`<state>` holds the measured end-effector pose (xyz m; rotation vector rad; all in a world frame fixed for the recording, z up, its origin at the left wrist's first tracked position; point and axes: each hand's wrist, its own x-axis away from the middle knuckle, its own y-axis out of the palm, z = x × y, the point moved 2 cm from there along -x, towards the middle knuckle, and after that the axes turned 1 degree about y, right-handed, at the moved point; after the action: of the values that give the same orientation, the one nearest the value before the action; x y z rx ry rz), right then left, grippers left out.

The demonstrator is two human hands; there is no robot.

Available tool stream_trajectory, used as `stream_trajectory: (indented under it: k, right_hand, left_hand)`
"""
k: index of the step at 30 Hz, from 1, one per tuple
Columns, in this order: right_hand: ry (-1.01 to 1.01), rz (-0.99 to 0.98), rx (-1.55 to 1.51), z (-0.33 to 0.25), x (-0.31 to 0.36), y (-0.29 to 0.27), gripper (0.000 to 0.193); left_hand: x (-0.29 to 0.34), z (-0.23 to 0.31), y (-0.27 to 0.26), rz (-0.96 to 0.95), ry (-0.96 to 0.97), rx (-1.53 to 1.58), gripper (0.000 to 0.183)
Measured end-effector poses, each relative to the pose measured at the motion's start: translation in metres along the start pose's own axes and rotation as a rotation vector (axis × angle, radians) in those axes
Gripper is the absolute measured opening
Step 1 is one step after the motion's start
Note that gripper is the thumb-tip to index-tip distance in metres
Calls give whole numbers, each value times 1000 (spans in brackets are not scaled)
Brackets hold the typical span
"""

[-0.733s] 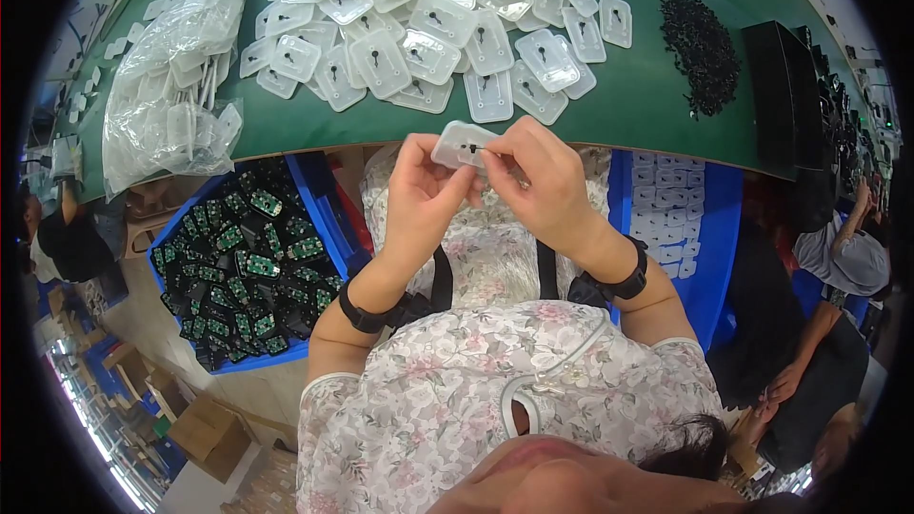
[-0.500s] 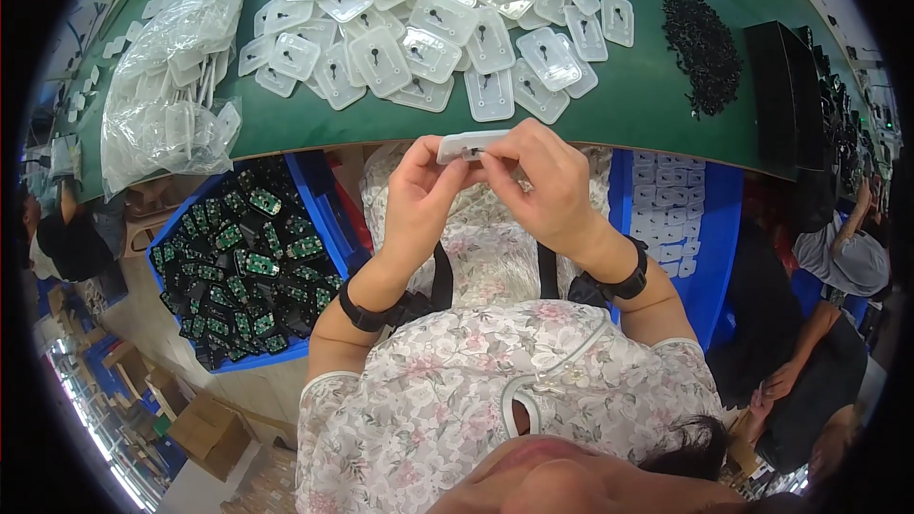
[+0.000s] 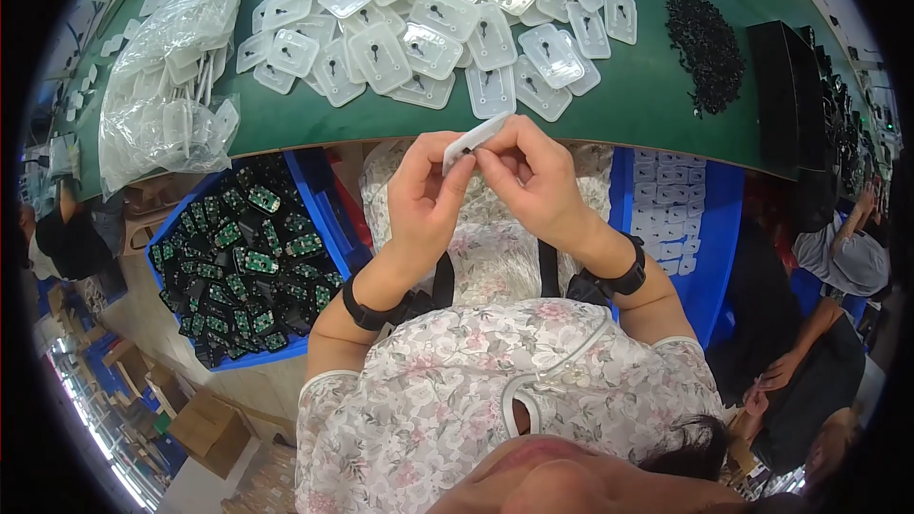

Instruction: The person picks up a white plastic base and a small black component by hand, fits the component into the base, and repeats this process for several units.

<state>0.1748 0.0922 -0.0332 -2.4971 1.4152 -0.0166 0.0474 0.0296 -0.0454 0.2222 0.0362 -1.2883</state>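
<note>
Both my hands held one clear plastic shell.

My left hand (image 3: pixel 424 195) and right hand (image 3: pixel 533 176) pinched the clear plastic shell (image 3: pixel 474 139) edge-on between fingertips, just below the green table (image 3: pixel 647 100) edge, near the heap of shells (image 3: pixel 447 24); a blue bin (image 3: pixel 324 219) of circuit boards (image 3: pixel 248 262) sat to my left.

A small, flat, clear plastic blister case (image 3: pixel 473 140) with rounded corners is held just in front of the near edge of a green table. It is turned nearly edge-on, so it appears as a thin whitish sliver, its long axis tilted from about eight o'clock up to two o'clock. A dark speck shows on its lower half. Fingertips pinch it at both ends, hiding part of its outline.
</note>
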Motion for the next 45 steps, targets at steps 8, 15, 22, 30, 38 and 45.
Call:
stream_trajectory:
  k: [8, 15, 22, 30, 38, 45]
  right_hand:
    - [104, -68, -208, 17, 2, 7, 8]
    - [-119, 215, 54, -3, -5, -12, 23]
    - [69, -119, -20, 0, -10, -15, 15]
    - [-18, -157, -39, 5, -15, -27, 18]
    - [99, -110, -288, 6, -17, -31, 36]
    - [46, 159, -200, 15, -11, -59, 22]
  left_hand:
    - [0, 0, -3, 14, 68, -203, 8]
    - [2, 4, -1, -9, -91, 146, 14]
    - [3, 1, -2, -69, -116, 96, 13]
    - [-15, 26, -13, -221, -68, -356, 22]
    - [-76, 33, -50, 208, -51, -351, 18]
    - [-130, 20, -79, 60, -80, -704, 21]
